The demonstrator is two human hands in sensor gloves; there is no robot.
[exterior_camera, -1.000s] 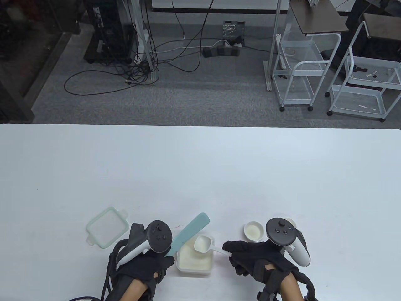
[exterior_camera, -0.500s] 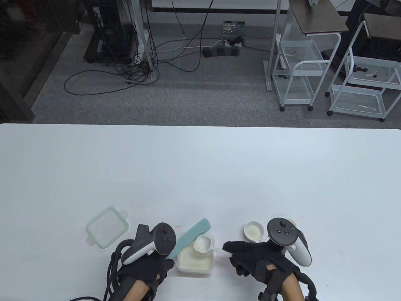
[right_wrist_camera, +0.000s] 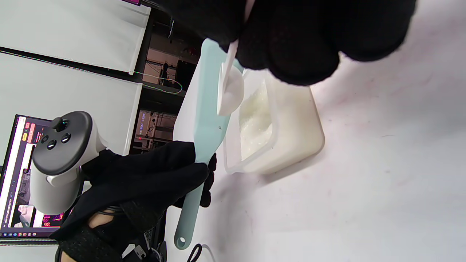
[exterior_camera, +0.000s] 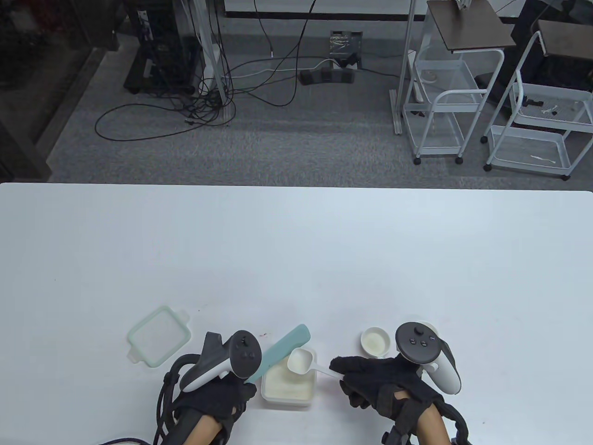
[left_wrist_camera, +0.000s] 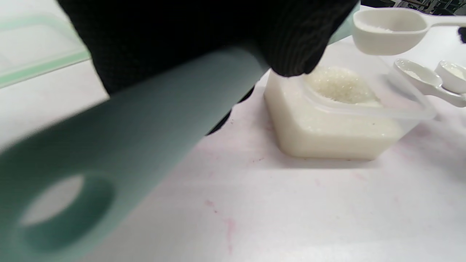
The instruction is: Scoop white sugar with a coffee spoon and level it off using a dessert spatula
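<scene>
A clear square container of white sugar [exterior_camera: 288, 387] [left_wrist_camera: 340, 120] [right_wrist_camera: 276, 131] stands near the table's front edge. My right hand [exterior_camera: 366, 375] grips the handle of a white coffee spoon [exterior_camera: 301, 361] [left_wrist_camera: 389, 29] [right_wrist_camera: 230, 92], holding its bowl above the container with a little sugar in it. My left hand [exterior_camera: 222, 394] [right_wrist_camera: 145, 174] grips the handle of a pale teal dessert spatula [exterior_camera: 282, 351] [left_wrist_camera: 109, 153] [right_wrist_camera: 205, 120]. Its blade slants up to the right, just behind the spoon bowl.
The container's green-rimmed lid [exterior_camera: 159, 336] lies to the left of my left hand. A small white dish [exterior_camera: 375, 342] sits behind my right hand; a second small dish [left_wrist_camera: 451, 74] is next to it in the left wrist view. The table [exterior_camera: 296, 250] stretches far behind.
My left hand and the spatula have shifted to the right and slightly toward me, bringing the blade closer to the spoon bowl. The right hand and spoon have hardly moved.
</scene>
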